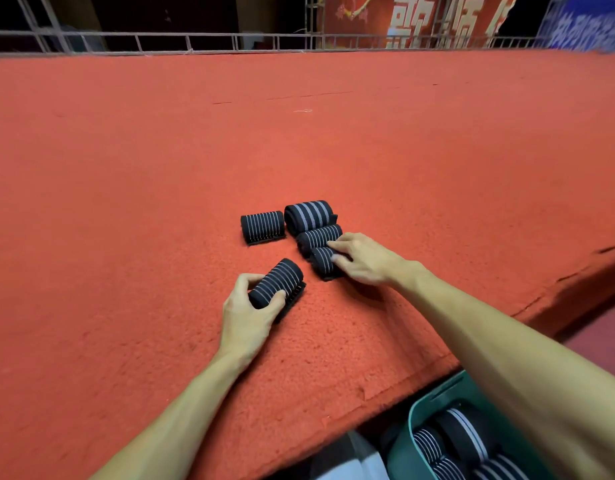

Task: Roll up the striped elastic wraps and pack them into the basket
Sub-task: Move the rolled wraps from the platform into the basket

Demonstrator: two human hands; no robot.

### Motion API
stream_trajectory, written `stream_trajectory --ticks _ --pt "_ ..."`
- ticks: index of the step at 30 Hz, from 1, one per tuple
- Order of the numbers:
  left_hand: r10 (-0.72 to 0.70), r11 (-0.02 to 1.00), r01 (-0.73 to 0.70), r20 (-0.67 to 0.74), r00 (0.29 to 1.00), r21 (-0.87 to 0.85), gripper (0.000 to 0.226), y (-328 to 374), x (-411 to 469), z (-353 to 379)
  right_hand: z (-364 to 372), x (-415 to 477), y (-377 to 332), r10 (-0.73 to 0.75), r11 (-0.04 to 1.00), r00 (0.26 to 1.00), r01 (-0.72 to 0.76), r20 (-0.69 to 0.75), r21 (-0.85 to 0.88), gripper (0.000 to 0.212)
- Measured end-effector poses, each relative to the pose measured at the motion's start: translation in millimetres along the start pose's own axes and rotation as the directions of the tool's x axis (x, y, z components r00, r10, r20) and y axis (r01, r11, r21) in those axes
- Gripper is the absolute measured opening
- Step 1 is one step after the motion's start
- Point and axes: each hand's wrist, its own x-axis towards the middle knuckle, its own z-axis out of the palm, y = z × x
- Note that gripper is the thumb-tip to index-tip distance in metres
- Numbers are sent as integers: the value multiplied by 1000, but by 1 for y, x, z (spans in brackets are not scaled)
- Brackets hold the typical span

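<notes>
Left hand curled round a rolled wrap near the surface's front edge, right hand pinching a second roll; soft, springy and light, I'd squeeze them mid-body so nothing unwinds, the basket sitting below that edge.

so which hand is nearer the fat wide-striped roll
Right. The right hand grips a small roll close by the wide-striped roll; the left hand grips a second roll farther off.

Red banner, top centre: large cream Chinese chars, approx. 3 visible, tops cropped by frame edge, not reliably legible. Blue banner, top right: white Chinese chars, too blurred to read.
</notes>
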Motion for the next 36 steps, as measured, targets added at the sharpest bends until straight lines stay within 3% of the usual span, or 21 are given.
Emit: stream_trajectory --ticks 4,14,17,23,26,30,36 --pt "0 1000 0 4 1000 -4 26 0 1 0 2 -2 7 -17 996 998 22 55 -89 66" --pt "-79 995 80 19 997 -52 24 12 -9 -5 -17 -67 -10 32 986 986 -5 -162 164 37" --pt "-33 995 38 52 998 -89 24 28 -24 -1 -26 -108 -12 61 969 966 3 -251 247 33" --pt "61 982 -32 153 986 -187 25 68 -69 20 -38 -206 5 322 854 902 -144 -290 501 33" --pt "116 977 -65 253 961 -202 25 81 -97 37 -27 -264 19 416 769 883 -214 -217 603 31" --pt "172 976 -100 400 900 -195 23 91 -134 62 7 -329 36 545 707 831 -387 -108 592 28" --pt "198 977 -128 512 836 -169 19 98 -154 96 70 -361 47 542 743 821 -567 179 355 43"
